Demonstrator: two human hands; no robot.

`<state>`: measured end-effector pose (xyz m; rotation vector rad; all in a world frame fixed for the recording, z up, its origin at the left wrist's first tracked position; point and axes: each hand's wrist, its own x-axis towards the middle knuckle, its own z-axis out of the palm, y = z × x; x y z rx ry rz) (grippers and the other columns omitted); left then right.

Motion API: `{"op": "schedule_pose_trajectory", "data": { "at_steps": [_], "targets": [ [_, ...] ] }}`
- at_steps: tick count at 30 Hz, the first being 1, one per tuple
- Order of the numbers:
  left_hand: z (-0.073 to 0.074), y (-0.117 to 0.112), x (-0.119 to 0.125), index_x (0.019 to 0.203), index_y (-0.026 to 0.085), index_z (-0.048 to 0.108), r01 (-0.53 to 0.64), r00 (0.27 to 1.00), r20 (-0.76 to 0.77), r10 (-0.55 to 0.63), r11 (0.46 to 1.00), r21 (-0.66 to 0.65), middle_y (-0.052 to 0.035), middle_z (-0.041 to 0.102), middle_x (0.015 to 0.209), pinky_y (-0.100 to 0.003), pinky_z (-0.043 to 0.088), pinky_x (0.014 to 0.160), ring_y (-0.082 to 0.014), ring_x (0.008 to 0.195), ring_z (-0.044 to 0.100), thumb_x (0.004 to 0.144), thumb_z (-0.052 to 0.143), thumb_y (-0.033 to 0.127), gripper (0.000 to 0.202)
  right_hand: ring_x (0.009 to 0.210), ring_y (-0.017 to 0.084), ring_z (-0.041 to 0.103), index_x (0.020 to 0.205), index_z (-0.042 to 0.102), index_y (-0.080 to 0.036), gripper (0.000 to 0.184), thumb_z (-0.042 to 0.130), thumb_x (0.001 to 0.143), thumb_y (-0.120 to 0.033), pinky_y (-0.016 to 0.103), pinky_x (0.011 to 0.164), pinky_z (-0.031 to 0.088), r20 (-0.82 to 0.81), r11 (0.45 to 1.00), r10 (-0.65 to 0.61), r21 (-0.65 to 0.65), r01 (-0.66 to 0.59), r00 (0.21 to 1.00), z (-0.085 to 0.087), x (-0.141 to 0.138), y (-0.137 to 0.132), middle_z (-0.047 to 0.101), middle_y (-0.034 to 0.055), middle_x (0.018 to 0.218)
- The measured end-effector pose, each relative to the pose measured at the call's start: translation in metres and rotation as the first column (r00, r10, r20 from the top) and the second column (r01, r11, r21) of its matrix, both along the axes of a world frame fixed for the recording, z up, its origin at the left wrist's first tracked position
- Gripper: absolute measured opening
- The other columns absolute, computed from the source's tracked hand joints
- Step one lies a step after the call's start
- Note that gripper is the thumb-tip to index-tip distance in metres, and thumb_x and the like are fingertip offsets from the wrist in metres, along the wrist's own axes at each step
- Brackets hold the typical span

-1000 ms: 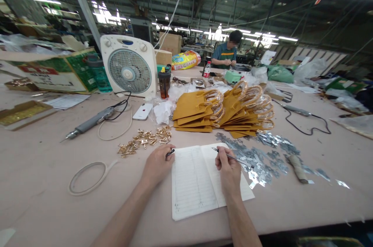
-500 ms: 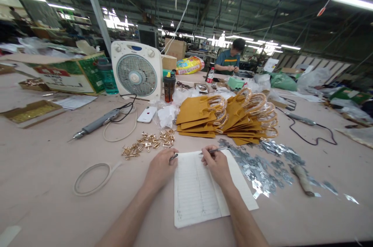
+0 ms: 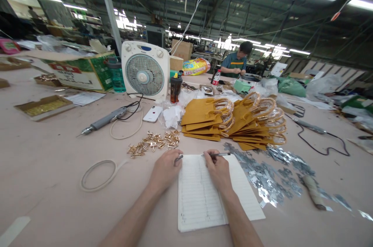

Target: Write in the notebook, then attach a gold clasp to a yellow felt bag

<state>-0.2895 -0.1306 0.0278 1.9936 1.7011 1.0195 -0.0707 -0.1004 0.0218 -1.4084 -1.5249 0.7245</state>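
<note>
An open lined notebook [image 3: 201,200] lies on the table in front of me, with faint marks on its left page. My right hand [image 3: 218,169] is closed around a pen [image 3: 220,154], its tip at the upper part of the page. At the notebook's upper left edge, my left hand [image 3: 166,167] pinches a short dark piece that looks like a pen cap [image 3: 178,158]. Gold metal fittings [image 3: 153,144] lie in a loose pile just beyond my left hand. Flat silver metal plates [image 3: 266,181] are scattered right of the notebook.
Stacked mustard bag pieces with handles [image 3: 204,117] lie beyond the notebook. Electric screwdrivers [image 3: 101,122] rest at both sides. A phone [image 3: 152,114], a box fan [image 3: 145,70], a tape roll [image 3: 98,176] and a tray of gold parts [image 3: 43,108] stand leftward. A co-worker [image 3: 234,62] sits across.
The whole view has shifted slightly, so things appear farther right. Both hands keep their grips at the notebook; the pen in my right hand now lies a little flatter.
</note>
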Motion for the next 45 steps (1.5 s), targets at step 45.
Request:
{"op": "schedule_pose_trajectory", "data": {
  "at_steps": [45],
  "targets": [
    [-0.004,0.002,0.0,0.062,0.023,0.046,-0.018,1.0,-0.009,0.018,1.0,-0.009,-0.0003,0.076,0.115,-0.035,0.051,0.092,-0.0213,0.104,0.068,0.081,0.053,0.008,0.025,0.065,0.024,0.065,0.078,0.064,-0.023,0.031,0.053,0.092,-0.049,0.032,0.067,0.044,0.155,0.987,-0.157,-0.008,0.16,0.975,0.002,0.023,-0.017,0.07,0.0041,0.066]
  ]
}}
